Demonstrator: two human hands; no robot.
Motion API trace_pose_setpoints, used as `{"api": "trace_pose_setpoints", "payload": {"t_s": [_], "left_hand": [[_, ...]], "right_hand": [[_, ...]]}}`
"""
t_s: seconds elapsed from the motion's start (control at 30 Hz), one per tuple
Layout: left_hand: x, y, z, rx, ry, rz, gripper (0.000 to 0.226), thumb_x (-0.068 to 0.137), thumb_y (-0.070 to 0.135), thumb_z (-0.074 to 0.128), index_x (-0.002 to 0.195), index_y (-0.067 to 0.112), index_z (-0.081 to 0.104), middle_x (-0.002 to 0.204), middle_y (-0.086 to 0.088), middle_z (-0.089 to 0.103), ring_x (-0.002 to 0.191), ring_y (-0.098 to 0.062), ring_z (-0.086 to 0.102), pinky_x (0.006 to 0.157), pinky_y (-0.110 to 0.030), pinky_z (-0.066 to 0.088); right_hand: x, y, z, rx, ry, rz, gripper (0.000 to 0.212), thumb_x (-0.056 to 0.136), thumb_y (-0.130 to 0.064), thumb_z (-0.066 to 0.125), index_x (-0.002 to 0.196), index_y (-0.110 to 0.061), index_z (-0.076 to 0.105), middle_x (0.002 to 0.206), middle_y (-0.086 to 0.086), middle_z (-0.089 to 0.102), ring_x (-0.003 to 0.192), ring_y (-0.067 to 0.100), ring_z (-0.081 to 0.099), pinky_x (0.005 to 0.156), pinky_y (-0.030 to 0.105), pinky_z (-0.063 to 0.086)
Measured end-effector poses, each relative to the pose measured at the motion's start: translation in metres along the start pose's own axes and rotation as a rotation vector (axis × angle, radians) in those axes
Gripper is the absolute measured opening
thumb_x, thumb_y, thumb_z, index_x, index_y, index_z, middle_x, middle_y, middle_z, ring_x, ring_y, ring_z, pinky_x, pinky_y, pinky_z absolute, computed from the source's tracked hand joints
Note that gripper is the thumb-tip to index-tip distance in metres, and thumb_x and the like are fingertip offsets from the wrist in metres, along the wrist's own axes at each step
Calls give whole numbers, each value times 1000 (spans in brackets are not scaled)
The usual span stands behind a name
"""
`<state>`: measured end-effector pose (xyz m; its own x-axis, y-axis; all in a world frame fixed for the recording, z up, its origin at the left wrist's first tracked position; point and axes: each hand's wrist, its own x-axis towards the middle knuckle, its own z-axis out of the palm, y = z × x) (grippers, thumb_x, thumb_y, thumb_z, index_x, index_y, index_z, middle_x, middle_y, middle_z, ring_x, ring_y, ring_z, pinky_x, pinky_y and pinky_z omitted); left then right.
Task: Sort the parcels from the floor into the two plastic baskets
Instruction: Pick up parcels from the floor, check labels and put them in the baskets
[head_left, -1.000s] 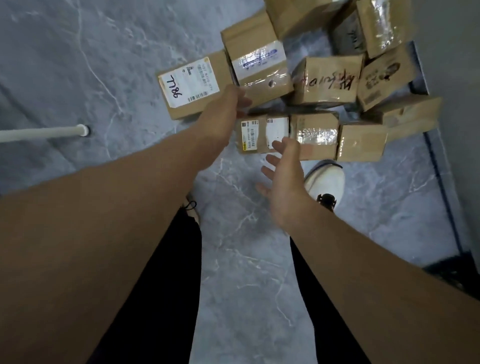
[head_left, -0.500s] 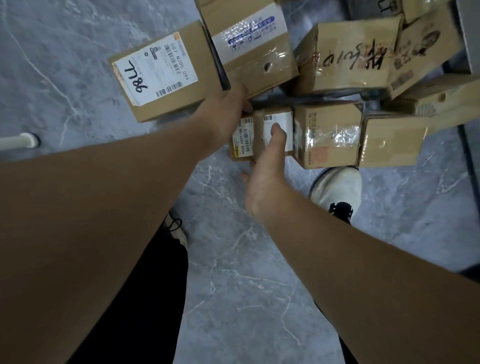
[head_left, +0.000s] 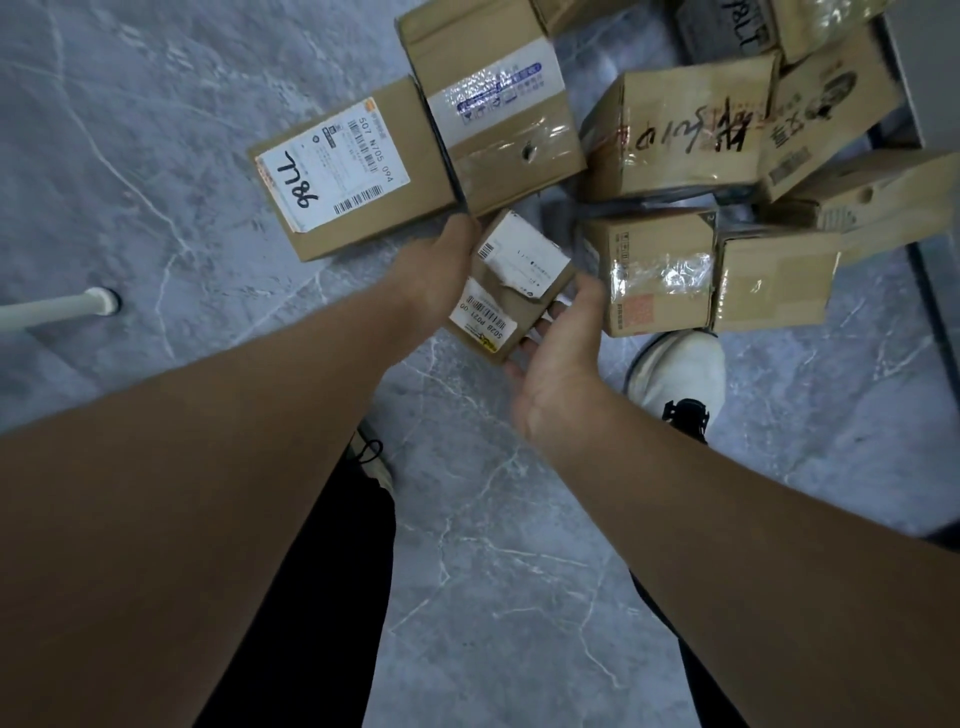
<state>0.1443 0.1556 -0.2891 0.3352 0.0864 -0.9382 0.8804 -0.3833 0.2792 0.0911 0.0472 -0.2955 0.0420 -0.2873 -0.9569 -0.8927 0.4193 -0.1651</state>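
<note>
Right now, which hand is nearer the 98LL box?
Left. The left hand grips the small parcel just below the 98LL box, almost at its corner. The right hand holds the parcel's other side, farther from that box.

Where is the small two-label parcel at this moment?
Head view, centre: the small parcel is held tilted between the left hand and right hand, just below the 98LL box and left of the taped box.
</note>
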Motion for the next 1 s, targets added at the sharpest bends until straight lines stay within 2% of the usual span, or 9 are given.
{"api": "trace_pose_setpoints", "payload": {"t_s": [0.13,0.27,0.33,0.47,0.57,0.67,0.77,0.9,1.0], "left_hand": [[-29,3,-9,-54,19,40,48,103,42,30,111,17,71,100,1,71,86,-12,62,68,-30,40],[-63,10,-17,-133,76,59,42,106,36,31,95,19,67,88,4,64,82,-12,59,77,-33,46],[-82,17,-24,-232,102,41,39,106,36,32,89,22,64,86,6,65,82,-15,62,84,-35,50],[-119,33,-44,-350,133,48,43,107,39,29,94,21,66,88,5,72,80,-14,66,69,-29,46],[-149,49,-58,-382,146,62,42,106,43,31,97,22,66,101,0,74,87,-17,67,71,-31,45],[-179,71,-74,-415,161,85,41,105,44,32,93,22,64,99,-1,74,80,-17,65,72,-31,47],[-214,96,-91,-443,173,126,43,105,43,32,84,20,62,82,2,71,67,-16,64,66,-27,48],[-275,127,-117,-496,162,192,38,104,44,35,96,15,58,73,3,67,41,-8,60,41,-14,42],[-332,151,-140,-490,161,287,35,105,43,35,91,24,61,53,11,68,40,-8,62,42,-17,45]], "right_hand": [[-32,-1,2,46,-8,0,59,102,-68,42,123,-24,75,125,6,75,100,23,79,68,31,62],[-67,-20,-3,62,-57,-50,48,109,-55,42,95,-26,77,75,-7,80,72,15,76,65,27,59],[-82,-28,-6,42,-99,-101,47,111,-51,40,96,-26,77,70,-10,78,61,8,74,55,22,57],[-126,-44,-2,41,-123,-154,50,112,-51,36,102,-26,78,80,-10,80,71,9,77,57,23,60],[-164,-54,4,40,-144,-182,54,110,-54,35,120,-21,78,107,3,83,101,27,80,66,31,63],[-203,-69,6,48,-198,-233,57,110,-53,35,124,-18,78,114,8,83,107,31,79,63,29,63],[-246,-93,-1,22,-227,-315,57,111,-52,35,118,-18,80,106,3,84,94,23,81,58,25,60],[-306,-124,-13,6,-259,-377,52,111,-46,35,91,-22,75,81,-4,79,70,16,74,49,18,52],[-361,-142,-21,35,-310,-408,55,114,-46,33,82,-26,72,67,-10,75,55,6,69,55,21,53]]}}
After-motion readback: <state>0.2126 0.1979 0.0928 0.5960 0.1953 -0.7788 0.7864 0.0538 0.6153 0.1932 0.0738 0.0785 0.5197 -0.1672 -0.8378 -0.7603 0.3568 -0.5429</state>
